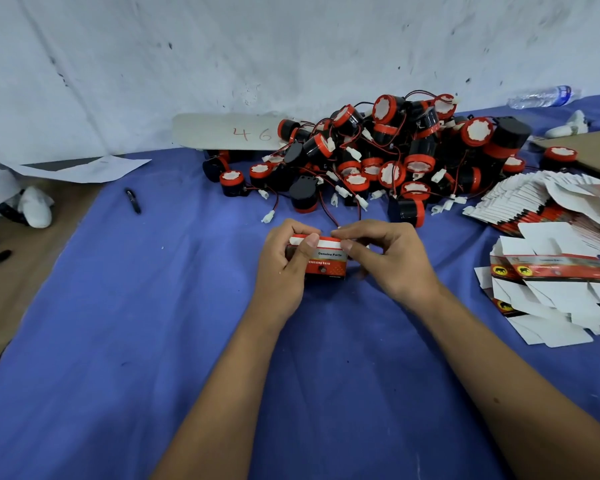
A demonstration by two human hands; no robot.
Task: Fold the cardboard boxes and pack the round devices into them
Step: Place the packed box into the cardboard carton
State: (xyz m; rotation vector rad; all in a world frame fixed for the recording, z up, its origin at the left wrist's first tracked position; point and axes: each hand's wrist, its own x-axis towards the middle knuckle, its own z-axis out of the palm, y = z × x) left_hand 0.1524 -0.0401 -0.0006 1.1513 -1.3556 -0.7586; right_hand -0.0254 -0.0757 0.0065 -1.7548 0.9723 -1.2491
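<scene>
Box sits just in front of the device pile. Our left hand grips it; right hand pinches the top flap. We should tuck squarely, wire inside.

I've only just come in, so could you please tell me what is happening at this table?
A person is packing round devices into small boxes on a blue cloth. Both hands hold one red box: the left hand grips its side, the right hand pinches the white top flap, which is not yet tucked in. A pile of devices lies behind, and flat boxes wait at the right.
</scene>
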